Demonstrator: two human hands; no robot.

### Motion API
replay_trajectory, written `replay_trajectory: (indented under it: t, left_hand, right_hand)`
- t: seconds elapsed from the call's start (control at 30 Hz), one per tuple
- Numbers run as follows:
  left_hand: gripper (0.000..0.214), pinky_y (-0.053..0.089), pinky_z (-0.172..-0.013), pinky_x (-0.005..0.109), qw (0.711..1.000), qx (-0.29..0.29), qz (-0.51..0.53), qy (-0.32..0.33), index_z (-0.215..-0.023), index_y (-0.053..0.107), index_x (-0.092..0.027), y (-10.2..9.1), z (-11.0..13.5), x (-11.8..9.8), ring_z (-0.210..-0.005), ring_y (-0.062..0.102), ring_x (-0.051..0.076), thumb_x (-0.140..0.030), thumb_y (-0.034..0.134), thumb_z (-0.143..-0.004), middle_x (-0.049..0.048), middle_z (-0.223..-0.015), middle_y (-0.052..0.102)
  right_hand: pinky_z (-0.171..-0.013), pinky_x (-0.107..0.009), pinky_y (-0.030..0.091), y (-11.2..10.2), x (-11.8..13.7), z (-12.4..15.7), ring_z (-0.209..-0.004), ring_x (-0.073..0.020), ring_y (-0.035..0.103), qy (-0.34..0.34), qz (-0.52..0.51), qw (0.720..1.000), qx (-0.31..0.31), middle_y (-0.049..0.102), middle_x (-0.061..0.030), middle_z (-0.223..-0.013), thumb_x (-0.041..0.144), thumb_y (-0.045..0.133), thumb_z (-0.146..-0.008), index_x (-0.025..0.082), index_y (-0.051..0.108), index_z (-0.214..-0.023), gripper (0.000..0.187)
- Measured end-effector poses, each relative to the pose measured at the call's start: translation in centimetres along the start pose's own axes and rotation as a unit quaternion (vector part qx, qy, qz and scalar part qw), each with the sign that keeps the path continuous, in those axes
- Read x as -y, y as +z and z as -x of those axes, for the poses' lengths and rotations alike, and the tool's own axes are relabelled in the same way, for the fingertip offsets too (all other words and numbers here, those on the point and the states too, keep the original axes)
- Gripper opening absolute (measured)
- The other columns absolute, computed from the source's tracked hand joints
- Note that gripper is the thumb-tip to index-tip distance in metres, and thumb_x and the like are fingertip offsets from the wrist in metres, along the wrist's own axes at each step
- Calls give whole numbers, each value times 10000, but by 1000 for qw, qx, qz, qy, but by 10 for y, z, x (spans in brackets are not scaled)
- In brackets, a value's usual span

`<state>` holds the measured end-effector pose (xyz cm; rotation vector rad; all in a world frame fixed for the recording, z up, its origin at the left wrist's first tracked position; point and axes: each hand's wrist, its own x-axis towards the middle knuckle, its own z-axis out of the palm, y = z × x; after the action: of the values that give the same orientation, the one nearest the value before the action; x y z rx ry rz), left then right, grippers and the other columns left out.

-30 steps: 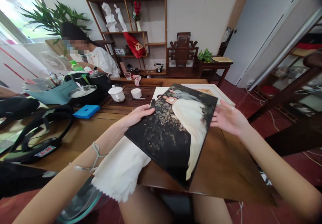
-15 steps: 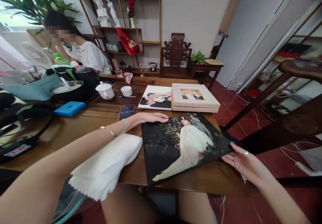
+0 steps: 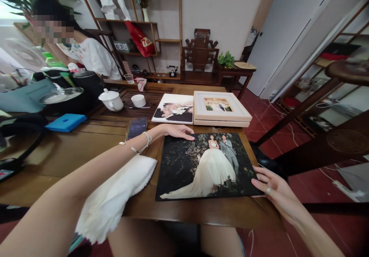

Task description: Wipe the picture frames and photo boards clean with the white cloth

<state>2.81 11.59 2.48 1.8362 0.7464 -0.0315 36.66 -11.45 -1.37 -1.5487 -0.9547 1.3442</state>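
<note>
A dark wedding photo print (image 3: 201,166) lies flat near the front edge of the wooden table (image 3: 86,149). My left hand (image 3: 175,131) rests palm down on its top left corner, fingers stretched out. The fingers of my right hand (image 3: 272,189), also spread, touch its lower right corner at the table's right edge. A white cloth (image 3: 115,197) lies under my left forearm and hangs over the front edge.
Behind the print lie another photo print (image 3: 174,109) and a stack of pale framed pictures (image 3: 220,109). A phone (image 3: 137,128), blue block (image 3: 66,122), teapot (image 3: 111,100) and cup (image 3: 138,100) stand further left. Another person (image 3: 75,49) sits at the far left.
The print was held tilted in the air, then came down and turned until it lies flat and square on the table. My hands followed it down; the view shifted right.
</note>
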Motion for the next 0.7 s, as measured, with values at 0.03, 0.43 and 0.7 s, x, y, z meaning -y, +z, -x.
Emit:
replay_trajectory:
  t: [0.03,0.43,0.7]
  left_hand:
    - [476,376,-677,216,1000,-5,-11,1,-921,698,-173,-1,0,2,-758,550,151,-596,685,-704,26,-889,676]
    - [493,355,-655,228,999,-10,-35,-19,-883,700,-166,-1,-3,7,-726,549,154,-629,649,-721,15,-835,678]
    - [476,369,-689,253,995,-58,-83,1,-927,705,-160,0,3,5,-779,617,200,-499,798,-605,44,-898,717]
  right_hand:
    - [-759,-363,554,0,-1,-1,-977,-281,653,-6,12,1000,4,683,-96,-1002,475,821,-648,232,618,-1168,609]
    - [-774,-390,553,6,-2,0,-887,-269,667,-65,113,991,34,670,-77,-895,560,754,-692,227,574,-1119,571]
    - [-668,-356,562,0,-10,4,-821,-254,662,-86,209,970,86,681,-74,-947,362,867,-588,242,468,-1294,820]
